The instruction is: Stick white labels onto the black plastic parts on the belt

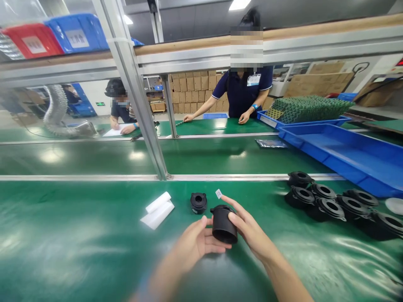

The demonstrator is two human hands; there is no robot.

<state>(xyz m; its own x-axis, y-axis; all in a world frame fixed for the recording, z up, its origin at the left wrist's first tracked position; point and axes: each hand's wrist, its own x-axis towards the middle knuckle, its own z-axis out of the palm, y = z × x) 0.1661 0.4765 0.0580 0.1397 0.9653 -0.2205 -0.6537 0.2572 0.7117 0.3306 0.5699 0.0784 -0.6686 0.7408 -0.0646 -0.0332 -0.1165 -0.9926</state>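
Observation:
My left hand (199,241) is closed round a black cylindrical plastic housing (224,224), its fingers under and behind it. The housing is tilted, its rim with small lugs towards the back. On the outstretched index fingertip of my right hand (250,228) sits a small white label sticker (218,193) with dark print. My right thumb touches the housing's side; the other right fingers are partly hidden. Just behind the housing stands a smaller black round part (198,202) with a central hole. A curled white strip of paper (158,209) lies left of it.
Several similar black housings (330,208) stand on the green table (78,235) to the right, near a blue tray (349,153). A metal frame post (135,90) rises ahead. Two people work across the bench. One has a hand (189,118) near a green-filled tray (307,121).

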